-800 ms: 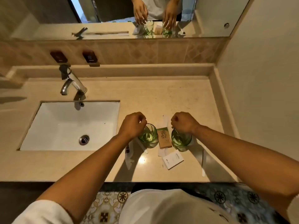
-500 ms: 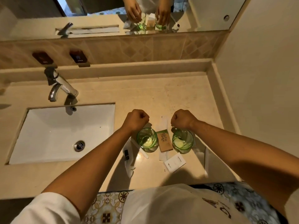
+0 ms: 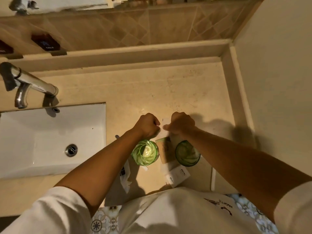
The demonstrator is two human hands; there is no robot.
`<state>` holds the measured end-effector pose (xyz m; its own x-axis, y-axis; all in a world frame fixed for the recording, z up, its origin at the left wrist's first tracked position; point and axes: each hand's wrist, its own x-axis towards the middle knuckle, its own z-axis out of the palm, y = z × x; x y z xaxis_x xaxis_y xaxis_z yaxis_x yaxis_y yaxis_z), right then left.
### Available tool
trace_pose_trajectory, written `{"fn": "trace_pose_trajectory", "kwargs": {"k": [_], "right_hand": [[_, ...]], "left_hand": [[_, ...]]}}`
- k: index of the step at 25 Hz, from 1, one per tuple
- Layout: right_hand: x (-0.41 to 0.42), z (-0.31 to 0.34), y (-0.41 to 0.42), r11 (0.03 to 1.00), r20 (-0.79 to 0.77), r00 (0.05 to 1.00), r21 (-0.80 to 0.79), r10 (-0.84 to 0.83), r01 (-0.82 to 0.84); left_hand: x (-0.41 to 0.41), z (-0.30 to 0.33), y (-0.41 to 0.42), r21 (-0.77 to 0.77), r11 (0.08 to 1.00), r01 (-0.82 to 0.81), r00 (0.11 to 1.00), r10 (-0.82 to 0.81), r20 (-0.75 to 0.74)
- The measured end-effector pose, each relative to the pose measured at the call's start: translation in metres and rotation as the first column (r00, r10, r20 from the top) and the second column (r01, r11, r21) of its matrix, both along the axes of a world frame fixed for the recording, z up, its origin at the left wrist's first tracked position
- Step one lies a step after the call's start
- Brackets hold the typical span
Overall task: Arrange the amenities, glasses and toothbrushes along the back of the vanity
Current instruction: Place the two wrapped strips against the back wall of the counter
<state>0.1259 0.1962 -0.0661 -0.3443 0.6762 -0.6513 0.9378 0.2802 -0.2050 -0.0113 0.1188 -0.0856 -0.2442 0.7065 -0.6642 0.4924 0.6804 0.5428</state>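
Observation:
Two green glasses stand near the vanity's front edge, the left glass (image 3: 145, 153) and the right glass (image 3: 186, 153). A brown amenity box (image 3: 164, 151) lies between them. My left hand (image 3: 147, 126) and my right hand (image 3: 181, 124) are curled just behind the glasses' far rims. Their fingertips nearly meet over a white sachet (image 3: 166, 121). Whether either hand grips the sachet or a glass is hidden. A wrapped toothbrush (image 3: 125, 173) lies under my left forearm. A white card box (image 3: 179, 174) sits at the front edge.
The white sink (image 3: 50, 141) and chrome faucet (image 3: 27, 85) are on the left. A raised ledge (image 3: 135, 53) runs along the back under the tiled wall. The side wall (image 3: 273, 98) bounds the counter (image 3: 152, 88) on the right. A thin white packet (image 3: 213, 178) lies at the front right.
The view has tilted down and moved closer. Both hands have shifted inward toward each other, from above the glass rims to the white sachet between them. The glasses stay on the counter.

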Motion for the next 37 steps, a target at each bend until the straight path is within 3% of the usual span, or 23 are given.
{"fn": "trace_pose_trajectory", "kwargs": {"k": [4, 8, 11, 15, 22, 25, 29, 32, 35, 37], "right_hand": [[-0.007, -0.005, -0.003, 0.999, -0.001, 0.999, 0.014, -0.05, 0.05], [-0.005, -0.01, -0.004, 0.984, -0.024, 0.985, -0.06, -0.171, 0.169], [0.001, -0.015, -0.002, 0.961, -0.112, 0.958, -0.116, -0.265, 0.252], [0.006, -0.013, 0.003, 0.938, -0.28, 0.896, -0.144, -0.345, 0.316], [0.009, 0.012, 0.026, 0.792, -0.576, 0.562, -0.295, -0.594, 0.535], [0.01, 0.022, 0.033, 0.777, -0.639, 0.485, -0.311, -0.597, 0.547], [0.02, 0.038, 0.043, 0.741, -0.729, 0.302, -0.4, -0.614, 0.54], [0.032, 0.042, 0.053, 0.671, -0.712, 0.175, -0.507, -0.679, 0.54], [0.045, 0.042, 0.061, 0.488, -0.581, -0.037, -0.714, -0.813, 0.502], [0.052, 0.039, 0.061, 0.368, -0.475, -0.14, -0.808, -0.869, 0.459]], "left_hand": [[0.005, -0.008, 0.009, 0.03, 0.999, -0.039, 0.999, 0.039, -0.012], [0.006, -0.012, 0.012, 0.041, 0.995, -0.095, 0.993, 0.092, 0.067], [0.006, -0.012, 0.008, 0.03, 0.985, -0.167, 0.978, 0.162, 0.134], [0.004, -0.008, 0.005, 0.142, 0.979, -0.147, 0.983, 0.128, 0.133], [-0.001, 0.009, 0.01, 0.125, 0.958, -0.258, 0.935, 0.215, 0.282], [-0.003, 0.011, 0.012, 0.135, 0.96, -0.247, 0.932, 0.197, 0.304], [-0.006, 0.017, 0.016, 0.166, 0.968, -0.19, 0.936, 0.128, 0.329], [-0.005, 0.029, 0.02, 0.142, 0.948, -0.283, 0.882, 0.2, 0.426], [-0.016, 0.036, 0.024, 0.096, 0.931, -0.353, 0.808, 0.252, 0.533], [-0.024, 0.038, 0.03, 0.038, 0.896, -0.442, 0.69, 0.313, 0.652]]}}
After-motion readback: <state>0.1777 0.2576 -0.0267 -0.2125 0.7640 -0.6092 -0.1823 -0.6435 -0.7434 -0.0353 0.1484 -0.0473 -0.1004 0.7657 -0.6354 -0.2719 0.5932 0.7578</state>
